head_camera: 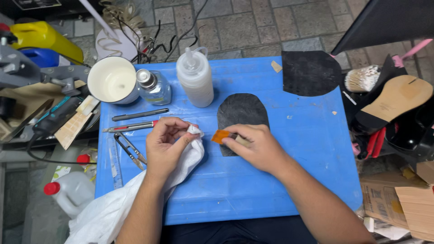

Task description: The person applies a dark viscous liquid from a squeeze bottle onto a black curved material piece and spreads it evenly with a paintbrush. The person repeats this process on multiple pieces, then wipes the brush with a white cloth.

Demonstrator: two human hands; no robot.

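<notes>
A small orange brush (221, 136), its tip wiped against a white rag (192, 156), is pinched in the closed right hand (257, 147) over a dark rubber sole piece (242, 112); the rag is gripped by the curled left hand (166, 143) on the blue board (294, 135).

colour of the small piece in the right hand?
Orange: the small piece pinched in the right hand, over the dark sole piece. Head view.

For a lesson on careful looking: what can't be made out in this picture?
Head view only:
- Brush: handle hidden inside the right hand.
- Dark sole piece: lower part covered by that hand.
- White cloth: cut off by the bottom edge.
- Left hand: fingertips buried in the cloth.
</notes>
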